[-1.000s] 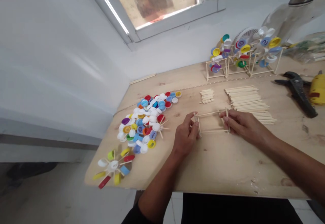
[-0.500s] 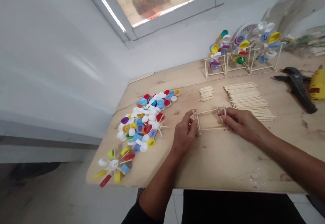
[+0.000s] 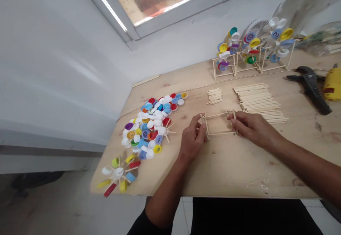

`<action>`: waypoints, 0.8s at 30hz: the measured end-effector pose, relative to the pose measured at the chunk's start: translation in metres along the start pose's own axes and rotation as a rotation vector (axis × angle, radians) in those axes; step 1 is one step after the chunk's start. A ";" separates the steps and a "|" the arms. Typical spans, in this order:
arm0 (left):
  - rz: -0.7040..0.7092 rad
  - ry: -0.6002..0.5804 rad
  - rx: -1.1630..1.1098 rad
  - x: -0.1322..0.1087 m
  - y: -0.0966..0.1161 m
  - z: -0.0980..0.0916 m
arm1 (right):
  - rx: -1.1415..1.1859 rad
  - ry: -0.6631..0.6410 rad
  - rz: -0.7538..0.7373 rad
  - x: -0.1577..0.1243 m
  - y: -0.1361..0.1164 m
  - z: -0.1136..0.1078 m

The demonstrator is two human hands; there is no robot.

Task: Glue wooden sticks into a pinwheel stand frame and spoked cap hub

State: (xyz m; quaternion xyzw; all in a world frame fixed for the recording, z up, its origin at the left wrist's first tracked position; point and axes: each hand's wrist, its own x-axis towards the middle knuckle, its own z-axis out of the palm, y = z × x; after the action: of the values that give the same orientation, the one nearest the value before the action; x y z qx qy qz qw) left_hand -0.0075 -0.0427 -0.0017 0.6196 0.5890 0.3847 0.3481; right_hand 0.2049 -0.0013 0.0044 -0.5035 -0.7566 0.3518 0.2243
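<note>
My left hand (image 3: 192, 138) and my right hand (image 3: 252, 128) both grip the ends of a rectangular frame of thin wooden sticks (image 3: 220, 133), which rests on the plywood tabletop (image 3: 231, 171). The fingers of each hand pinch the frame's corners, and the joints there are hidden by them. To the left of my left hand lies a heap of colourful plastic bottle caps (image 3: 151, 124). A small bundle of wooden sticks (image 3: 214, 96) and a larger spread of sticks (image 3: 257, 101) lie just beyond the frame.
Stick-framed pinwheels of bottle caps (image 3: 252, 46) stand at the table's back edge, below a glass bottle (image 3: 293, 11). A cap pinwheel (image 3: 118, 173) lies at the front left corner. A black pliers-like tool (image 3: 311, 87) and a yellow object (image 3: 333, 85) lie at right.
The whole scene has shifted slightly upward in view as my head moves. Both hands stay on the stick frame, with no visible change in grip.
</note>
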 end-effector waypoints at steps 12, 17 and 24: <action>-0.002 -0.003 -0.006 0.000 -0.003 0.001 | -0.039 -0.012 -0.003 0.000 0.001 0.000; -0.006 -0.001 -0.015 0.000 -0.001 0.000 | -0.052 -0.023 0.000 0.000 0.002 0.000; 0.003 0.001 -0.005 0.000 -0.002 0.001 | -0.104 0.033 -0.033 -0.001 -0.003 -0.007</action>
State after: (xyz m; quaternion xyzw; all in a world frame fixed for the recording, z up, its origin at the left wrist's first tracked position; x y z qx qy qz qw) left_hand -0.0077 -0.0421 -0.0032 0.6194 0.5872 0.3870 0.3489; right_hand 0.2088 -0.0010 0.0115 -0.5074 -0.7784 0.3000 0.2160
